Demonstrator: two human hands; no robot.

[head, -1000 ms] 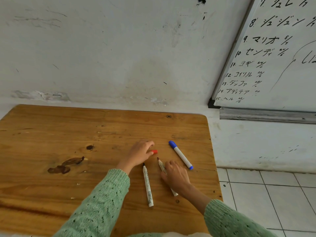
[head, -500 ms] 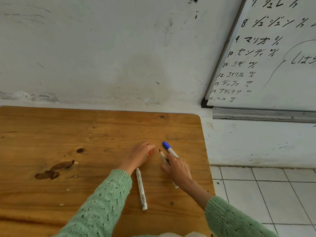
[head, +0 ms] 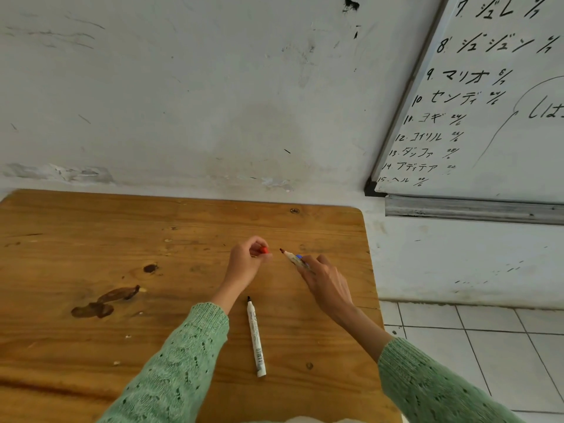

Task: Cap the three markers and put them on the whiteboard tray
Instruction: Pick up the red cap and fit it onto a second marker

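Observation:
My left hand (head: 245, 262) pinches a small red cap (head: 263, 250) above the wooden table (head: 91, 239). My right hand (head: 325, 280) holds an uncapped red-tipped marker (head: 291, 257), its tip pointing left at the cap with a small gap between them. The blue cap of a capped marker (head: 299, 257) peeks out behind that marker; my right hand hides the rest of it. An uncapped black-tipped marker (head: 255, 337) lies on the table between my forearms. The metal whiteboard tray (head: 473, 209) runs along the wall at the right.
A whiteboard (head: 488, 102) with handwriting hangs above the tray. The table has dark stains (head: 103, 303) at the left. White floor tiles (head: 488, 346) show to the right of the table edge. The wall stands right behind the table.
Both hands rose from the table: the left lifted the red cap, the right lifted the red-tipped marker and aimed its tip at the cap. The blue marker is now mostly hidden.

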